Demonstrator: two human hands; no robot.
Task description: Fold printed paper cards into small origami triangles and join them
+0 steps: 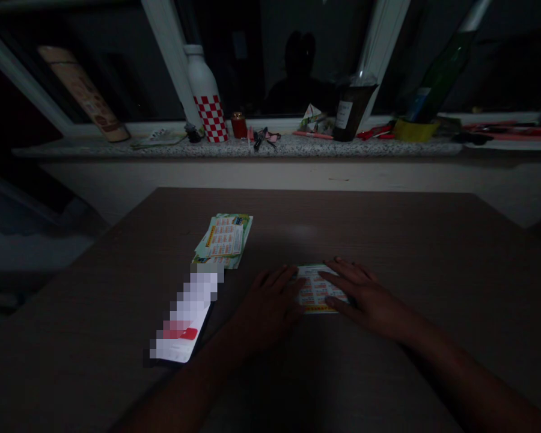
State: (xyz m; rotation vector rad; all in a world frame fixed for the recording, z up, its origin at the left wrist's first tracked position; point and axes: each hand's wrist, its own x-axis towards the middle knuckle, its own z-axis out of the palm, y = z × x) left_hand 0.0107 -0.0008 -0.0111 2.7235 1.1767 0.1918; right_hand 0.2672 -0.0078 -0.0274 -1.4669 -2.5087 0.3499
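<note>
A small printed calendar card (314, 290) lies flat on the brown table (388, 240), just in front of me. My left hand (270, 308) rests on the card's left edge with its fingers stretched out flat. My right hand (359, 294) lies over the card's right side, fingers spread and pressing down on it. A fanned stack of similar cards (224, 240) sits to the left, a little farther away. A lit phone (187, 322) lies beside my left forearm, its screen facing up.
A stone window sill (234, 148) runs behind the table. On it stand a red-and-white checked bottle (207, 96), a small red jar (238, 125), a dark bottle (352, 107), a green bottle (442, 72) in a yellow tape roll (412, 130), and a cardboard tube (83, 93).
</note>
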